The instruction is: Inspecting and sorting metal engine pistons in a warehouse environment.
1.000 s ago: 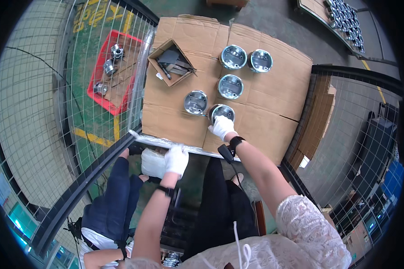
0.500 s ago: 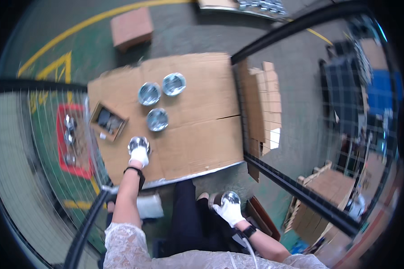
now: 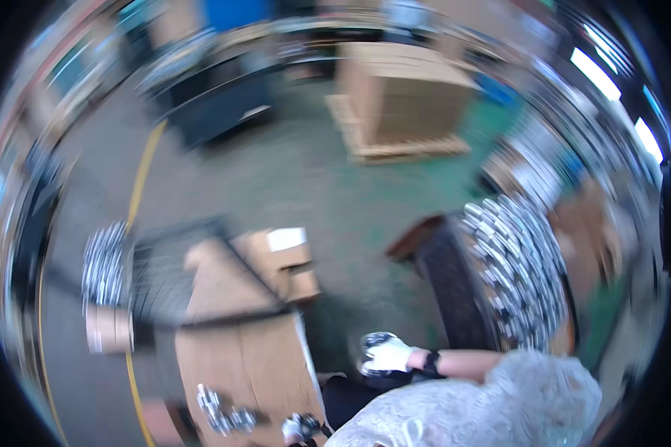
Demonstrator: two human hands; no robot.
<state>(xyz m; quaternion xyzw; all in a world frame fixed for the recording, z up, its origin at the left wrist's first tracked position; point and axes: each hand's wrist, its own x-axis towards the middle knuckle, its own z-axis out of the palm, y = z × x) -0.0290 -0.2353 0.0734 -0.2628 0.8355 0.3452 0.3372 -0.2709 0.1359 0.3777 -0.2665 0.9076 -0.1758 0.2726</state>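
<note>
My right hand (image 3: 391, 356), in a white glove, is closed on a shiny round metal cup (image 3: 367, 344) beside my legs, off the table's edge. Low in the view, my left hand (image 3: 310, 428) is smeared by motion and partly cut off; it lies against another shiny round metal cup (image 3: 292, 426) on the cardboard-covered table (image 3: 238, 357). To its left on the cardboard stand several blurred metal cups (image 3: 224, 413).
At right, a dark bin (image 3: 455, 276) holds stacked shiny metal parts (image 3: 514, 268). Folded cardboard (image 3: 279, 253) leans beyond the table by a dark mesh frame (image 3: 171, 261). Farther off stand a large carton on a pallet (image 3: 417, 97) and a dark crate (image 3: 224, 97).
The view has swung far to the right, bringing the bin of metal parts into sight. The table now sits at the lower left. The right hand still grips its metal cup.
</note>
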